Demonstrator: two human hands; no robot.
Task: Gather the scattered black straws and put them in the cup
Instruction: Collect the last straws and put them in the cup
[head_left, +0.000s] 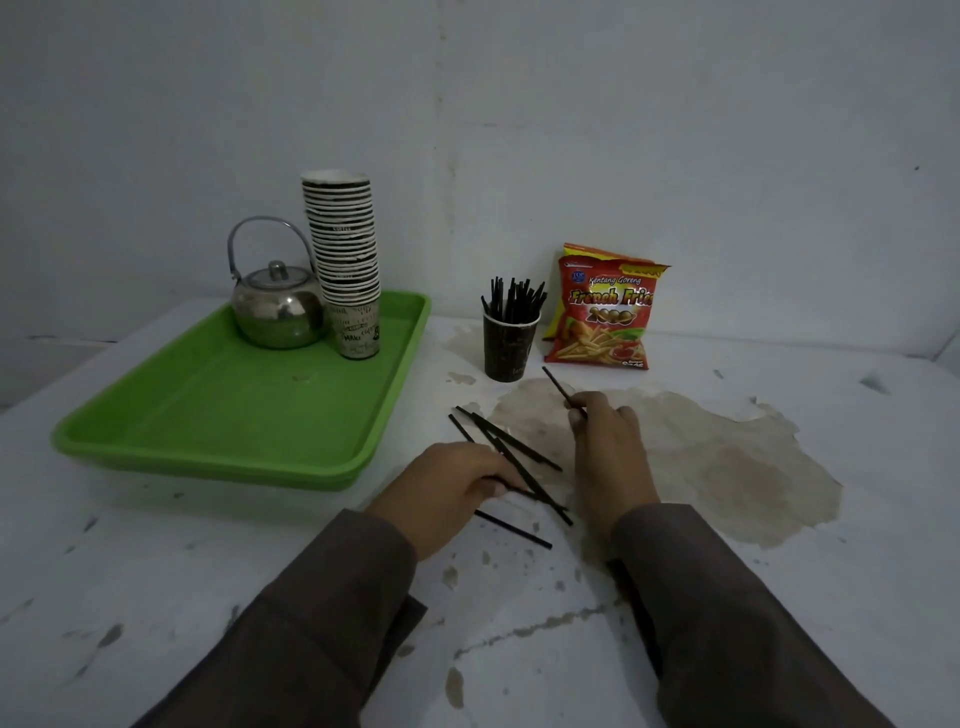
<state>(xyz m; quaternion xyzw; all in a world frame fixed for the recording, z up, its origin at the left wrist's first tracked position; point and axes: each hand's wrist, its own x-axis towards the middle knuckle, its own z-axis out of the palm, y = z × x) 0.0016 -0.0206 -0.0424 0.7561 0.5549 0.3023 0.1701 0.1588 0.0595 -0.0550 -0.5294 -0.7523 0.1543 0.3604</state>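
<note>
A dark paper cup (506, 348) stands on the white table with several black straws (511, 299) upright in it. More black straws (511, 452) lie crossed on the table in front of it. My left hand (449, 488) pinches some of these crossed straws near their near ends. My right hand (608, 447) pinches a single black straw (558, 387) that points up and left toward the cup. One further straw (514, 530) lies loose just below my left hand.
A green tray (208, 415) on the left holds a steel teapot (278, 306) and a tall stack of paper cups (345, 260). A red snack bag (602, 312) leans against the wall right of the cup. A brown stain (727, 457) covers the table at the right.
</note>
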